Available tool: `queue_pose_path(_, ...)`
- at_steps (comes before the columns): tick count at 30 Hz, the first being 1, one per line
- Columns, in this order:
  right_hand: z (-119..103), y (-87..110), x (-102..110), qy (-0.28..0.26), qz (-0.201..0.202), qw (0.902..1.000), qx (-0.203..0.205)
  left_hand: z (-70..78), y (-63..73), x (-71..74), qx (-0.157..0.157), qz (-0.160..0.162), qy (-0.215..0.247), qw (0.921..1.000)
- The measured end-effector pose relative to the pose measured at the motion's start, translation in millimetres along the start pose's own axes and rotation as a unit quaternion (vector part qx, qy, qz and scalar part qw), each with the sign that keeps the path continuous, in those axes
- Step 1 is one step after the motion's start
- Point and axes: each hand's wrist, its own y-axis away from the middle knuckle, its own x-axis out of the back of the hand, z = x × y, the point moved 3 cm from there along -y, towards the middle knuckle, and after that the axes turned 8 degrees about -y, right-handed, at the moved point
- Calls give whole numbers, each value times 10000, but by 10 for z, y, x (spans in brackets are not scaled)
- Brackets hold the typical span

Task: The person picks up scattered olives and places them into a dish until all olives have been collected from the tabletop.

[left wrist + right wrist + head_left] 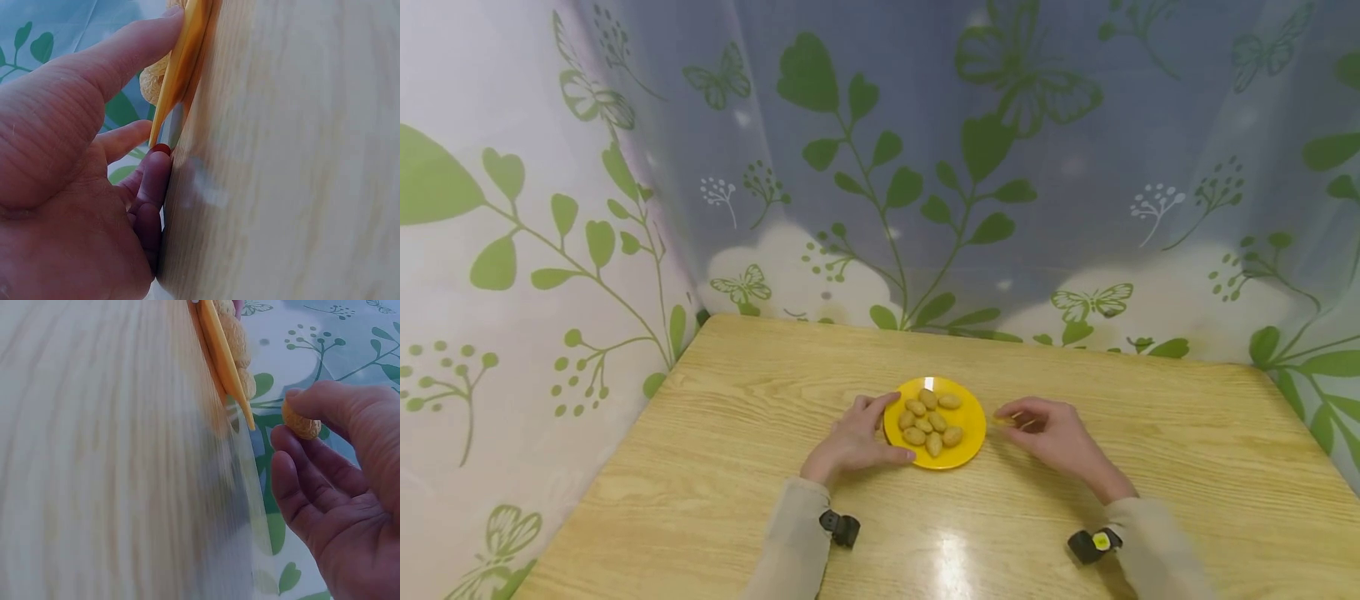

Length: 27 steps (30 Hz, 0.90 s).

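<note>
A round yellow plate (976,429) lies on the wooden table, bearing several tan walnuts (927,398) with wrinkled shells. My left hand (850,437) holds the plate at its left side, the thumb over the near rim and the index finger at the far rim. The left wrist view shows the thumb (134,50) lying against the plate's edge (181,62). To the right of the plate, my right hand (1052,437) pinches one walnut (301,420) between thumb and fingertips, apart from the rim. From the head view that walnut is mostly hidden by the fingers.
The wood-grained table (715,417) reaches back to a curtain (917,167) printed with green leaves and butterflies. A similar light cloth (527,333) hangs along the left side. Black wrist cameras (840,528) sit on both wrists.
</note>
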Motion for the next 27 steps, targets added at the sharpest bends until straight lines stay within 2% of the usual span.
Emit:
queue_pose_path(5,-19,-48,-66,-192,-12,9996,-218,0,-14,-1,-6,-28,0,10000)
queue_pose_path(16,-46,-184,-201,-345,-102,9992,-194,-36,-34,-5,-45,-19,-14,10000)
queue_pose_path(27,-96,-274,-299,-83,-196,9997,-73,-30,-33,-10,-8,-20,-30,10000)
